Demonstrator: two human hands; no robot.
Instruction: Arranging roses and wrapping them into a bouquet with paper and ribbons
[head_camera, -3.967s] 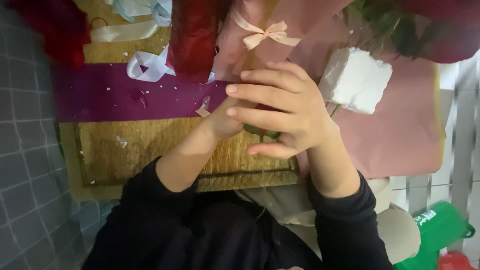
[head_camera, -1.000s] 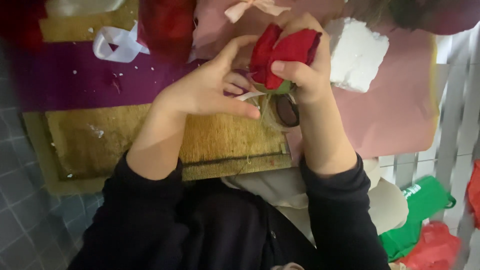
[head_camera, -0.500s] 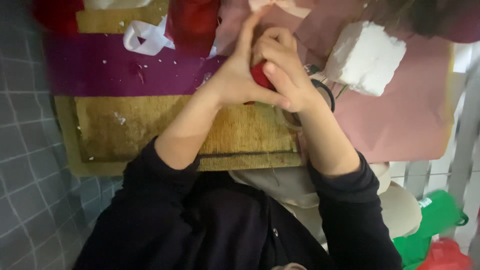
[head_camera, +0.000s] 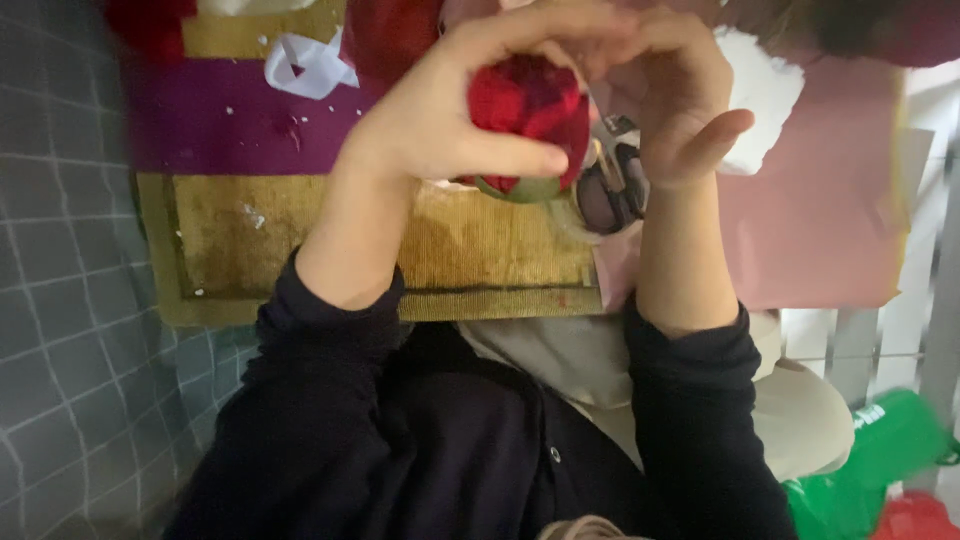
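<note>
Hands (head_camera: 450, 120) cupping soft red rose (head_camera: 530, 105)

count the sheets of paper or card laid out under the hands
3 show clearly: a gold sheet nearest the body, a purple sheet beyond it, and a pink sheet on the right. Blurred red material at the top edge and both hands may hide more.

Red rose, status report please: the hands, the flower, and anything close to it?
Left hand gripping red rose. Right hand cupped against it, fingers open. White foam block just beyond right hand.
</note>
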